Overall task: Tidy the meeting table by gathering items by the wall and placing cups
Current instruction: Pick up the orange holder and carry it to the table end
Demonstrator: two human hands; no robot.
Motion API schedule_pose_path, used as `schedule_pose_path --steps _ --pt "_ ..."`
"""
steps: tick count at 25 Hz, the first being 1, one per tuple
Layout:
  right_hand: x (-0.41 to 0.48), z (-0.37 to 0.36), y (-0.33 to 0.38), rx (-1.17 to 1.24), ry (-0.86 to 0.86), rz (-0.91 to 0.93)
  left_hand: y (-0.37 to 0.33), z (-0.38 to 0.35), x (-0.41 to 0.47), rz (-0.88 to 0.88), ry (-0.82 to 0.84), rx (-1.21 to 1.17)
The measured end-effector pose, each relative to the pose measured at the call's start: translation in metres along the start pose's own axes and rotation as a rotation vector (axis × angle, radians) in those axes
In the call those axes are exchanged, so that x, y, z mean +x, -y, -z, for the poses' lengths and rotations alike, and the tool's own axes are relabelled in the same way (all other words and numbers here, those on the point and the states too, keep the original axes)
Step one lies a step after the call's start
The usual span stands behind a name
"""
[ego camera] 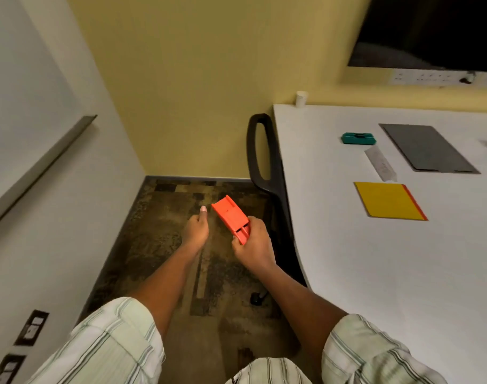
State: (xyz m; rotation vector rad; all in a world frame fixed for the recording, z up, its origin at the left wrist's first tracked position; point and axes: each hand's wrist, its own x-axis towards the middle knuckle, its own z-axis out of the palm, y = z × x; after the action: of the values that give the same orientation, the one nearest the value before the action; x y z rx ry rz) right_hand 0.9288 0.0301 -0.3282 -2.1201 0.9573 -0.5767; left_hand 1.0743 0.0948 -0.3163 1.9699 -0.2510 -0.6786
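Note:
My right hand grips one end of an orange plastic holder out over the floor, left of the white meeting table. Beside it, my left hand holds nothing, its fingers curled under and the thumb pointing forward. On the table lie a yellow folder, a clear ruler, a teal stapler-like object and a dark grey mat. A white paper cup stands at the table's far left corner by the yellow wall.
A black office chair is pushed against the table's left edge, its caster on the patterned carpet. A dark screen hangs on the yellow wall above a socket strip. A whiteboard ledge runs along the left wall.

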Motion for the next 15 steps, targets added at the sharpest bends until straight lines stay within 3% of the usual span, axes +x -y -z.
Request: schedule_pose_path --steps 6,15 --pt "0.073 -0.051 0.044 -0.042 0.111 0.031 -0.037 0.047 0.08 -0.044 -0.115 -0.034" --pt "0.2 -0.104 0.075 -0.05 0.035 -0.051 -0.061 0.076 0.223 -0.033 -0.084 -0.002"
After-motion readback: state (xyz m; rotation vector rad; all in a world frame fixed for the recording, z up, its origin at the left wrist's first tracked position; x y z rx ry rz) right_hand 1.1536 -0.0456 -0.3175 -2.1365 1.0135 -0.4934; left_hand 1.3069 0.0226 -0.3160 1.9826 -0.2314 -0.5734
